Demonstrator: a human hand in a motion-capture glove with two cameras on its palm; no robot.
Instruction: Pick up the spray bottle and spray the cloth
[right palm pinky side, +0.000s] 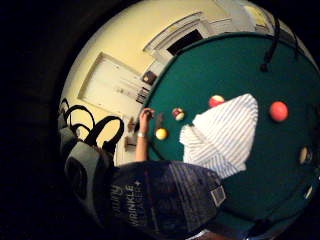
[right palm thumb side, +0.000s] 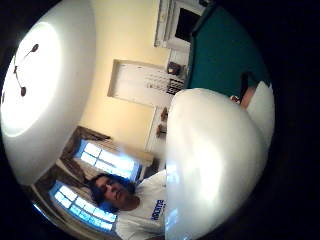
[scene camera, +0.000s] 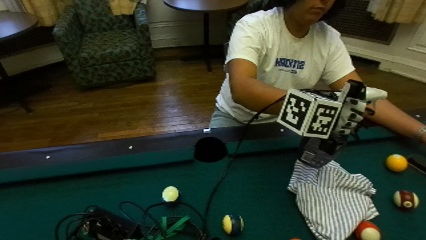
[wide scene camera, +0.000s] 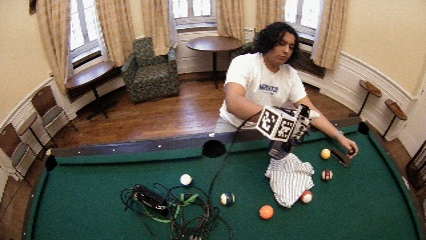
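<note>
Bottle (scene camera: 318, 150) is off the felt, held in the gloved right hand (scene camera: 346, 112) directly above the near edge of the striped cloth (scene camera: 336, 197). Fingers wrap the bottle's neck; the marker block hides most of the grip, so I can't tell whether a finger is on the trigger. Bare left hand (wide scene camera: 347, 148) rests on the pool table (wide scene camera: 100, 210) beyond the cloth, beside a yellow ball (scene camera: 397, 162), fingers curled on a dark object I can't identify.

Risks, my read:
- Nozzle direction isn't visible. If it points past the cloth, spray lands on the felt.
- Balls sit touching or just beside the cloth: red-and-white ball (scene camera: 367, 231) at its far corner, striped one (scene camera: 405, 198) next to it. They'd catch overspray.

Label, from the little-finger palm view: "WRINKLE RELEASER+" on the bottle's dark wrap. Brand word above it is unreadable.
</note>
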